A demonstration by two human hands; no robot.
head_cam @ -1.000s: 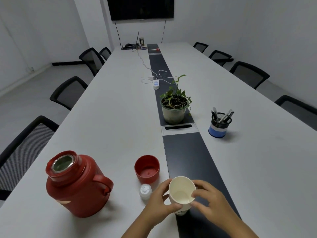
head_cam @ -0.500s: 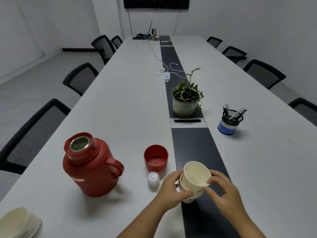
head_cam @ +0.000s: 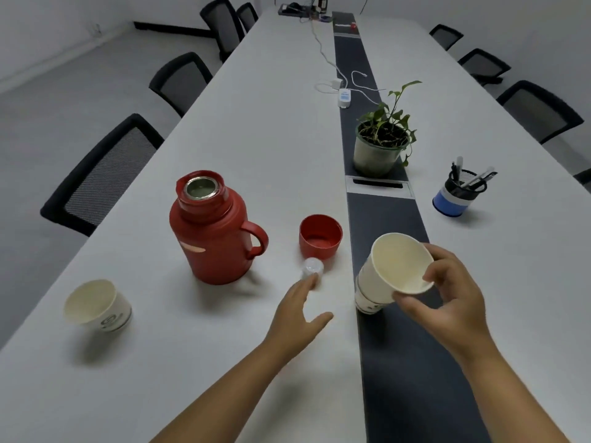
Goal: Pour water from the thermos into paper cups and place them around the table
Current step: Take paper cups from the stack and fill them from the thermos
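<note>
Thermos: the red thermos [head_cam: 211, 231] stands upright on the tabletop [head_cam: 262, 123], mouth uncovered, handle turned toward the right. It looks heavy if full and hard-walled; I'd take it by the handle and steady the body while tipping.
Lid parts: the red cap [head_cam: 320, 236] sits mouth-up just beside the thermos; a small white stopper [head_cam: 311, 268] lies near it.
Held cup: a paper cup [head_cam: 401, 263], empty and tilted toward me, is off the tabletop. Thin and light, it would crush under a hard squeeze, so a loose hold round the rim or wall suits it.
Cup stack: a short stack of cups [head_cam: 367, 294] stands on the dark centre strip, right behind the held one.
Placed cup: another paper cup [head_cam: 97, 306] stands near the left edge.
Right hand: the right hand [head_cam: 447, 302] pinches the held cup's rim, thumb below, fingers [head_cam: 430, 274] curled over the far side.
Left hand: the left hand [head_cam: 299, 314] is relaxed, fingers straight, holding nothing, fingertips close to the stopper; whether they touch it I cannot tell.
</note>
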